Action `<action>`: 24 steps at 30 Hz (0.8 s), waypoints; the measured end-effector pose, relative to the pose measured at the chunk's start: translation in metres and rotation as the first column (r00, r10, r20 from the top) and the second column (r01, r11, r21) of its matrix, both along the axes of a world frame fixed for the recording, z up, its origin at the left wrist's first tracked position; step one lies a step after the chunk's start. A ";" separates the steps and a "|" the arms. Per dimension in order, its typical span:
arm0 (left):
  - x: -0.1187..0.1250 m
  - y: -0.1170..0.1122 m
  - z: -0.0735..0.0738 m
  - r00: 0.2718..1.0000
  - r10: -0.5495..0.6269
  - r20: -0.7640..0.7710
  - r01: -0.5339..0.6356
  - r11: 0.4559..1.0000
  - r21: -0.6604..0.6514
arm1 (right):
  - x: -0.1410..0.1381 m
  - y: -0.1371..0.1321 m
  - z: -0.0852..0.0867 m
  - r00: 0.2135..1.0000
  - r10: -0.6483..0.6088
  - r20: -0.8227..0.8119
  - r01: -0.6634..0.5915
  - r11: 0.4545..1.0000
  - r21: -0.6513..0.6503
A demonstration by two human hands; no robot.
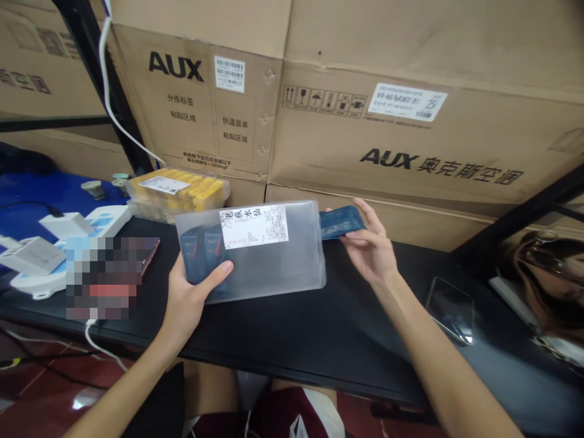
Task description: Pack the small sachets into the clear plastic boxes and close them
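Observation:
My left hand (194, 289) grips the left end of a frosted, see-through plastic box (274, 261) with a white printed label (255, 226) on its face. Inside that end, dark blue packets (203, 249) show through the plastic; the rest of the box looks bare within. At the box's right end, my right hand (369, 246) pinches a dark blue flat packet (342, 222) between thumb and fingers. The packet's left end meets the box's right edge; whether part of it is inside, I cannot tell.
Behind stand large cardboard cartons (328, 152). A clear box of yellow packets (182, 188) sits at back left, near a white power strip (104, 222) with chargers and a blurred-out device (109, 280). At right lie a phone (451, 310) and a brown shiny bag (542, 274) on the black table (292, 331).

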State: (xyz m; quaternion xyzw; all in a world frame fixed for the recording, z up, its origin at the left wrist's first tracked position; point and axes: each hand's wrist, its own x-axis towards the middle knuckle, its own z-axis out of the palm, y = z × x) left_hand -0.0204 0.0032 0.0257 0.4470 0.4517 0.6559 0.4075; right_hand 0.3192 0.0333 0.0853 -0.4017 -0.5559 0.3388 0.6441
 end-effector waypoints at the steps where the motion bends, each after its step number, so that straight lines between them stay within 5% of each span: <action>1: 0.000 0.001 -0.001 1.000 0.011 0.014 -0.011 1.000 -0.008 | 0.002 -0.002 0.003 0.998 0.047 -0.046 -0.047 0.999 0.002; 8: 0.000 0.003 -0.002 0.999 -0.004 0.037 0.007 0.996 -0.093 | -0.013 -0.014 0.003 0.985 0.155 -0.075 -0.158 0.987 -0.031; 14: 0.006 -0.005 0.003 0.961 -0.219 -0.172 0.206 0.974 -0.089 | -0.065 -0.033 -0.021 0.906 0.258 0.336 -0.224 0.965 -0.138; 17: 0.008 -0.009 0.006 0.905 -0.361 -0.223 0.348 0.933 -0.095 | -0.086 -0.045 -0.030 0.891 0.278 0.359 -0.249 0.960 -0.125; 20: 0.009 -0.010 0.009 0.874 -0.445 -0.195 0.433 0.896 -0.102 | -0.091 -0.054 -0.025 0.883 0.328 0.336 -0.302 0.944 -0.130; 24: 0.006 -0.007 0.010 0.912 -0.399 -0.095 0.383 0.911 -0.152 | -0.083 -0.059 -0.004 0.806 0.489 0.333 -0.438 0.872 -0.219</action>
